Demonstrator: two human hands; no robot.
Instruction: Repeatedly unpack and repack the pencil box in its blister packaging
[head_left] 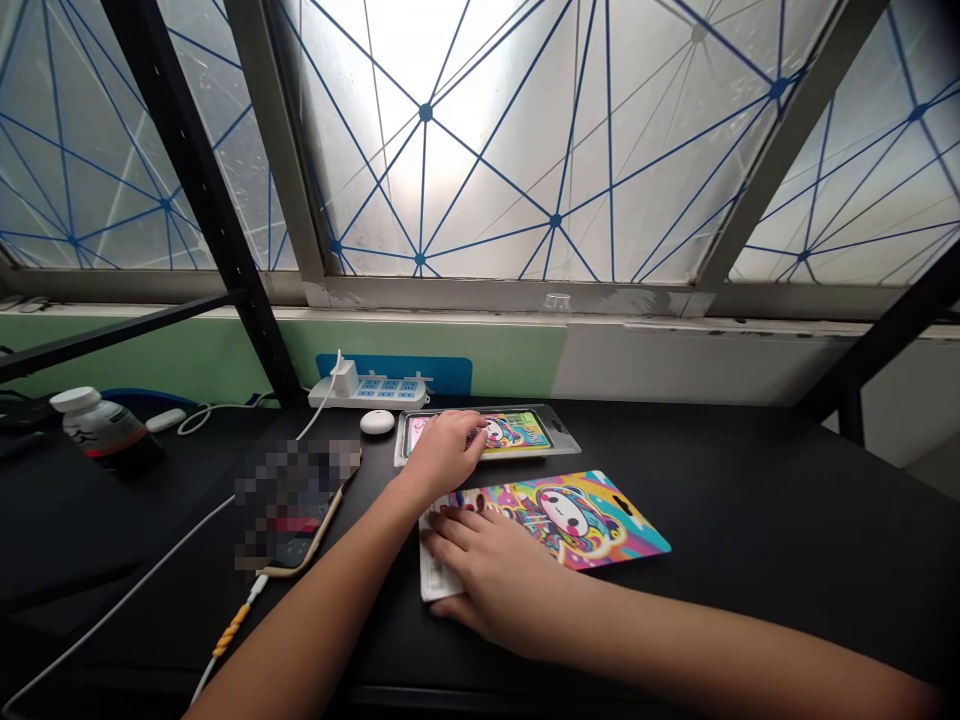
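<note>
Below a bright window [510,170] patterned with blue lines, at a black surface [765,520]. Reaching in from the lower left with the left forearm [330,580] slanting up and away, left hand [448,447] palm down over the left part of a clear plastic package [517,430] with a colourful insert. Left fingers slightly bent toward the right; cannot tell whether gripping or merely resting. Coming in nearly level from the right with the right forearm [675,615], right hand [502,575] laid over the left end of a brightly printed card [577,510], just nearer than the package. Right fingers pointing left on top of the card, thumb low by its near edge; cannot tell whether pinching. Left of the left forearm, a partly pixelated phone [319,525]; beyond, a small white case [377,422] and a power strip [390,390].
</note>
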